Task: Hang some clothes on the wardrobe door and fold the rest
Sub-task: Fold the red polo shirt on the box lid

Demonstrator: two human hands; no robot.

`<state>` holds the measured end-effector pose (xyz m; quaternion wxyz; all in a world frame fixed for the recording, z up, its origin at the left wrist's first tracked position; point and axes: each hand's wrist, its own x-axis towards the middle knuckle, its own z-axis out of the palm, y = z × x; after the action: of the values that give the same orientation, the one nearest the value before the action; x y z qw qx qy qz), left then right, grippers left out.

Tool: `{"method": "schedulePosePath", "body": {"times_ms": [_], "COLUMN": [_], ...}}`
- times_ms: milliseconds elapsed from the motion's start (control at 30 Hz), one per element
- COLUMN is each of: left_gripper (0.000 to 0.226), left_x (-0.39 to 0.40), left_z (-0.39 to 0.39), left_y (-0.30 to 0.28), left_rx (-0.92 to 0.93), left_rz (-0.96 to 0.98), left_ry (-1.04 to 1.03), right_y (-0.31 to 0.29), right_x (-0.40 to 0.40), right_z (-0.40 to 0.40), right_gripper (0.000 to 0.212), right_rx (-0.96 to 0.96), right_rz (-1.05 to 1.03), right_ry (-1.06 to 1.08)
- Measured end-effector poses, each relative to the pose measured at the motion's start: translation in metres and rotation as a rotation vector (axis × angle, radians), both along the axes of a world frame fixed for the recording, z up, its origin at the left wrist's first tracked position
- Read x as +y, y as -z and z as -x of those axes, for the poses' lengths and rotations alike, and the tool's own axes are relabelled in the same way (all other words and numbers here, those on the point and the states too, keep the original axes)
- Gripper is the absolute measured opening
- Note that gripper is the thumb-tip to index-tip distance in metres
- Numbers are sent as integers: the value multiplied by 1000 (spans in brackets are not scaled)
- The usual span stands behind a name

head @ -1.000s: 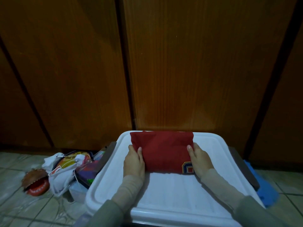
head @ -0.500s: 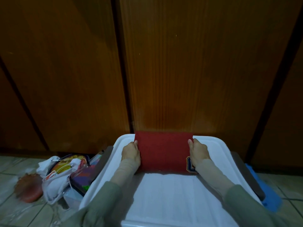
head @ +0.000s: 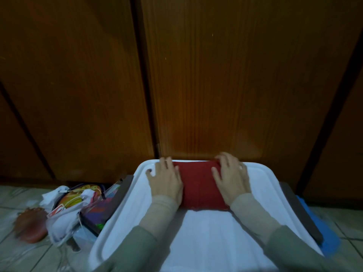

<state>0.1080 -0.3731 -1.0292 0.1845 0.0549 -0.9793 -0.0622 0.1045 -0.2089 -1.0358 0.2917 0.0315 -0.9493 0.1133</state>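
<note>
A folded red garment (head: 198, 183) lies at the far end of a white plastic lid (head: 206, 236), close to the wooden wardrobe doors (head: 216, 85). My left hand (head: 167, 179) lies flat with spread fingers on the garment's left edge and the lid beside it. On the garment's right side rests my right hand (head: 231, 177), fingers spread and slightly blurred. Both hands cover the garment's sides.
On the tiled floor at the left sits a heap of bags and colourful packets (head: 78, 205) and a reddish-brown object (head: 29, 224). A blue thing (head: 318, 222) lies at the lid's right. Dark strips run along both sides of the lid.
The garment has slid farther toward the wardrobe doors. Both hands have gone from holding its sides to lying flat with spread fingers on top of it.
</note>
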Motion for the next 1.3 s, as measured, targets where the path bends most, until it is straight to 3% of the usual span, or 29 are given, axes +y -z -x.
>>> {"method": "schedulePosePath", "body": {"times_ms": [67,100,167,367,533,733,833,933,1000,1133,1300], "left_gripper": [73,67,49,48,50,52,57,72,81,88,74], "left_x": [15,18,18,5,-12,-21,-4,28,48,76,92], "left_z": [-2,0,7,17,15,7,-7,-20,-20,-22,-27], "left_y": [3,5,11,20,27,22,10,3,1,-2,2], "left_rx": [15,-33,-216,-381,-355,-376,-353,-369,-394,-420,-344], "left_rz": [-89,-115,-155,-115,-195,-181,-113,104,211,341,400], "left_ry": [277,362,396,397,455,490,573,682,695,638,580], "right_y": [0,3,6,12,16,14,11,5,-1,-6,0], "right_x": [-18,-23,-25,-17,-5,9,24,40,48,66,81], "right_z": [-2,-2,3,10,9,3,-6,-14,-18,-20,-21], "right_gripper": [65,64,51,54,62,57,46,25,21,28,24], "right_rx": [-109,-231,-463,-605,-595,-582,-510,-426,-430,-424,-399], "right_rz": [-44,-64,-111,-157,-82,76,445,861,1002,879,887], "right_ry": [-207,-262,-294,-290,-276,-308,-378,-365,-349,-263,-210]}}
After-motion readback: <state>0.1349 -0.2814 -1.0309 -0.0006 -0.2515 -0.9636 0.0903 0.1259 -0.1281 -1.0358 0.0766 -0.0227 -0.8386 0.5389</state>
